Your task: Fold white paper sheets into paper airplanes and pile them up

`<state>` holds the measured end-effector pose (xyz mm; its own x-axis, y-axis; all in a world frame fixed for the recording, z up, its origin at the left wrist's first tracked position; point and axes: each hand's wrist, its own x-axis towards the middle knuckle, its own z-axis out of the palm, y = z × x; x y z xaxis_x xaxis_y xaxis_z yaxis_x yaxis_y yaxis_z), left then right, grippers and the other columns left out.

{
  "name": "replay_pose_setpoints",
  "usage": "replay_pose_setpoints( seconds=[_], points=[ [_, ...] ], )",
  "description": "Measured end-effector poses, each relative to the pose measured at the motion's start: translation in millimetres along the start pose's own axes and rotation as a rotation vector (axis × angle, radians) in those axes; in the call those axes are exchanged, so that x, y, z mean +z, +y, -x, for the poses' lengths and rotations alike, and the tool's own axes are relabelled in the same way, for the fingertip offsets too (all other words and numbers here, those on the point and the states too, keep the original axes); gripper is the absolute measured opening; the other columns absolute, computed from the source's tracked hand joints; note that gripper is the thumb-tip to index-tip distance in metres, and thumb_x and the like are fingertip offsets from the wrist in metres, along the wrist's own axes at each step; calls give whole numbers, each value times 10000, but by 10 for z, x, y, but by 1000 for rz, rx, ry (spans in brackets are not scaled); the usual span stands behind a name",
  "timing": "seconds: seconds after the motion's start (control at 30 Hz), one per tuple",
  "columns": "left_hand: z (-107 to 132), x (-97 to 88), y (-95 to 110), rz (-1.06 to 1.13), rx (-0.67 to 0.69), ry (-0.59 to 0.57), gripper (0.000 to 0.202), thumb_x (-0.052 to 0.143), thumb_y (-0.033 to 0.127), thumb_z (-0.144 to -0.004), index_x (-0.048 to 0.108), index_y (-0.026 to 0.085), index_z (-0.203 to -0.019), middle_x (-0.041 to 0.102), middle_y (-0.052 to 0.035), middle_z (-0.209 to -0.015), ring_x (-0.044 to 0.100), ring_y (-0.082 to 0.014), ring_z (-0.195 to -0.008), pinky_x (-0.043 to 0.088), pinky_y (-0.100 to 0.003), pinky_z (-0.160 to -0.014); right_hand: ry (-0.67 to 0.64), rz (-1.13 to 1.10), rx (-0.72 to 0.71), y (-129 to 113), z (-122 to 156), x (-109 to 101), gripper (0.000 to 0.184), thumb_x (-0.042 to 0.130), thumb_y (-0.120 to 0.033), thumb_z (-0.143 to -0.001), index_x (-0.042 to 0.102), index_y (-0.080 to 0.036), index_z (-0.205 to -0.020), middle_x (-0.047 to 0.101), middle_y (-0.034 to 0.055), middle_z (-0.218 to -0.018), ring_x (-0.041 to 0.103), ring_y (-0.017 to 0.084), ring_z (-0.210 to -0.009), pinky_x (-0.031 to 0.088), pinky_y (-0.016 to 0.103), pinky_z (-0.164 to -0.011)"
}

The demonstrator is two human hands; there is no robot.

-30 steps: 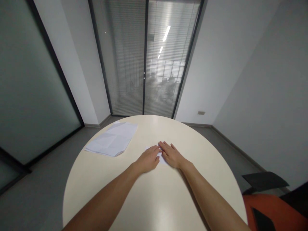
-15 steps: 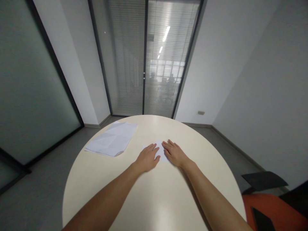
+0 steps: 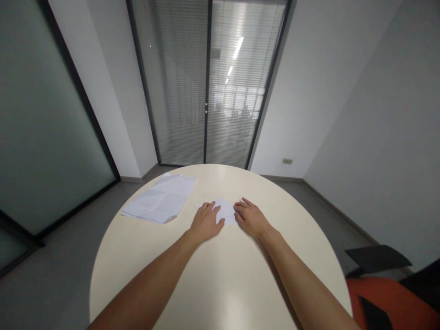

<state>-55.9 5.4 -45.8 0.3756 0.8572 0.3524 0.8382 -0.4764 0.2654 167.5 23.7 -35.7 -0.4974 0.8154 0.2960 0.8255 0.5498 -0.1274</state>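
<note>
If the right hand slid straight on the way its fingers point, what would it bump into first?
Most likely the small white paper: the right hand points forward and left, its fingers at the paper's right edge. The left hand lies just past it, though depth is hard to judge.

**Both hands flat on a small sheet**

Round cream counter (image 3: 223, 288). The left hand (image 3: 205, 223) and right hand (image 3: 252, 219) lie palms down with fingers spread, each touching one side of a small white paper (image 3: 225, 210) between them. A bigger creased sheet (image 3: 161, 199) sits well apart on the far left. There's an orange chair (image 3: 388, 305) at the bottom right and a glass door with blinds (image 3: 206, 91) straight ahead.
</note>
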Motion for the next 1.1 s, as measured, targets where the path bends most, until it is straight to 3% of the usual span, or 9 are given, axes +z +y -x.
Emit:
replay_pose_setpoints(
  seconds=[0.13,0.3,0.53,0.73,1.1],
  points=[
    [7,-25,-25,25,73,-4,459,590,403,-894,639,180,-1293,575,-154,-1406,489,-353,-1255,425,-505,-1049,44,13,-2,-56,-9,-28,331,468,-267,-965,698,-155,-1175,689,118,-1226,567,256,-1220,341,429,-1167],
    [18,18,24,47,110,-26,446,559,416,-920,636,210,-1308,574,-126,-1420,499,-339,-1246,420,-502,-1044,32,-12,-108,-89,2,-19,396,445,-292,-998,644,-129,-1298,646,151,-1304,539,258,-1255,354,435,-1152],
    [17,32,42,-29,39,-26,454,518,404,-948,605,221,-1354,546,-109,-1458,485,-322,-1273,401,-501,-1059,41,-11,-135,-16,1,6,367,448,-290,-1005,684,-162,-1256,641,156,-1317,534,269,-1278,360,489,-1144],
    [22,17,59,-61,9,-27,458,530,431,-939,595,269,-1364,547,-68,-1454,478,-290,-1273,371,-453,-1091,48,-40,-194,-64,-10,16,366,445,-270,-1007,670,-194,-1286,649,131,-1308,548,248,-1262,379,466,-1135],
    [11,0,62,-163,-202,14,440,495,373,-953,615,193,-1336,563,-114,-1425,459,-324,-1281,352,-472,-1077,-9,44,-52,29,20,40,427,407,-339,-1023,633,-177,-1347,607,153,-1377,523,265,-1308,335,460,-1166]
  ],
)
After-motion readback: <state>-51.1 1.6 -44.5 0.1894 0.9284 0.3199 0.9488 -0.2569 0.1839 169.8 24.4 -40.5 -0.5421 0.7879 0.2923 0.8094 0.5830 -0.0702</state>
